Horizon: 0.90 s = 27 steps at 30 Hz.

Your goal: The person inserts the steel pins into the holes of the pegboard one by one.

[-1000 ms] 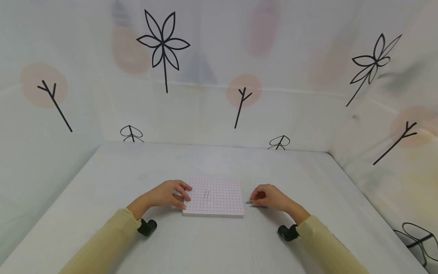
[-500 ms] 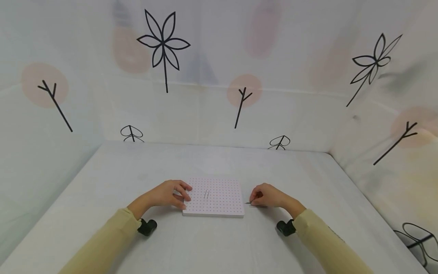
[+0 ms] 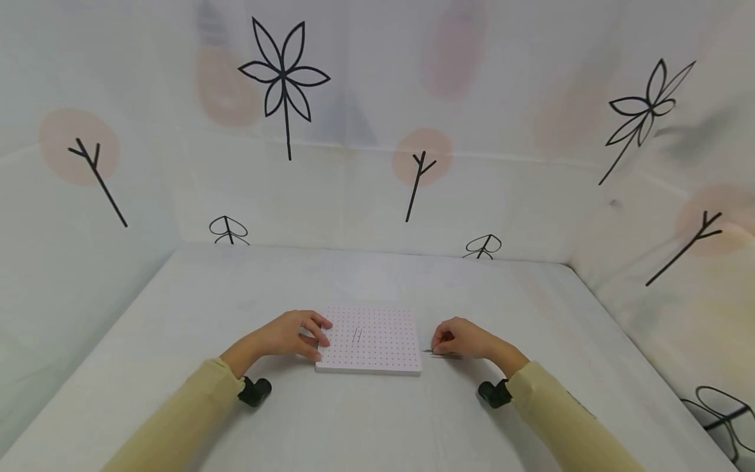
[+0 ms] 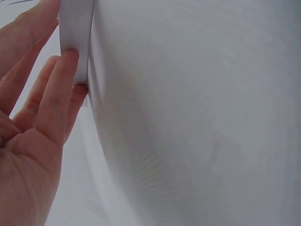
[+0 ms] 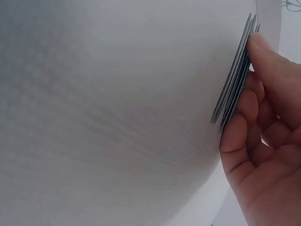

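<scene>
A white board with a grid of small holes [image 3: 383,341] lies flat on the table. Two thin metal pins [image 3: 356,335] stand upright in it, left of its middle. My left hand [image 3: 289,333] rests at the board's left side; in the left wrist view, fairly straight fingers [image 4: 61,89] touch its side wall [image 4: 75,37]. To the right of the board, my right hand [image 3: 463,337] has curled fingers and pinches at a small bundle of slim grey metal pins [image 5: 235,75] with pointed ends. How many it grips is hidden by the fingers.
A white cloth covers the table [image 3: 366,426]. Cloth walls with printed flowers [image 3: 283,75] and twigs rise behind and at both sides. Dark wrist cameras [image 3: 255,392] hang under both forearms, near the tabletop.
My right hand's fingers have drawn in closer on the metal pins, and its wrist has shifted slightly. The left hand and the board hold their places.
</scene>
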Available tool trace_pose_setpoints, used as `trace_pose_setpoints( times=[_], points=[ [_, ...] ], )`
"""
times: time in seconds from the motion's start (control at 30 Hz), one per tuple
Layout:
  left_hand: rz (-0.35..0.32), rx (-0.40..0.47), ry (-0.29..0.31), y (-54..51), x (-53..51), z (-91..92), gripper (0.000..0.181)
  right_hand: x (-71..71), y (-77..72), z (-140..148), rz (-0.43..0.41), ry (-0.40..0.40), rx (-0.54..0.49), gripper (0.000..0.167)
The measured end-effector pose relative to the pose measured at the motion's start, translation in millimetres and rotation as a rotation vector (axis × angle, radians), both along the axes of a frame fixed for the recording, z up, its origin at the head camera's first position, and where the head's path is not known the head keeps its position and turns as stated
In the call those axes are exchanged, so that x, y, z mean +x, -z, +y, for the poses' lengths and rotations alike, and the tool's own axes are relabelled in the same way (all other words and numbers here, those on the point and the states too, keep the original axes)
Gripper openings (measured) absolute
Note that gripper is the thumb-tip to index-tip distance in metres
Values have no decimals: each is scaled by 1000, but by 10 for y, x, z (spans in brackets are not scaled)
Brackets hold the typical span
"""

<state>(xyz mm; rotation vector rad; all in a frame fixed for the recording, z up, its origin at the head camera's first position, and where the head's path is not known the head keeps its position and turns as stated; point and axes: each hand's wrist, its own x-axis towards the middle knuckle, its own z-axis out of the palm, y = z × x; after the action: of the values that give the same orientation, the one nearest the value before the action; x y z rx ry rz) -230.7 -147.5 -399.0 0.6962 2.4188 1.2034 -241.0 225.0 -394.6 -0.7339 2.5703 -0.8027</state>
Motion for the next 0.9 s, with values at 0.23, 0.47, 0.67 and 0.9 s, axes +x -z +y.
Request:
trace_pose_setpoints(
  times=[0.23, 0.47, 0.67, 0.9],
  points=[
    [-12, 8, -5, -5, 4, 2, 17, 1, 11, 8, -2, -7, -3, 5],
    [-14, 7, -6, -12, 6, 8, 17, -22, 32, 30, -4, -25, -4, 5],
    [-16, 0, -10, -14, 8, 14, 18, -15, 30, 37, -6, -36, -24, 6],
    [-8, -7, -15, 2, -1, 15, 18, 29, -18, 3, 32, -49, -63, 5]
  ],
)
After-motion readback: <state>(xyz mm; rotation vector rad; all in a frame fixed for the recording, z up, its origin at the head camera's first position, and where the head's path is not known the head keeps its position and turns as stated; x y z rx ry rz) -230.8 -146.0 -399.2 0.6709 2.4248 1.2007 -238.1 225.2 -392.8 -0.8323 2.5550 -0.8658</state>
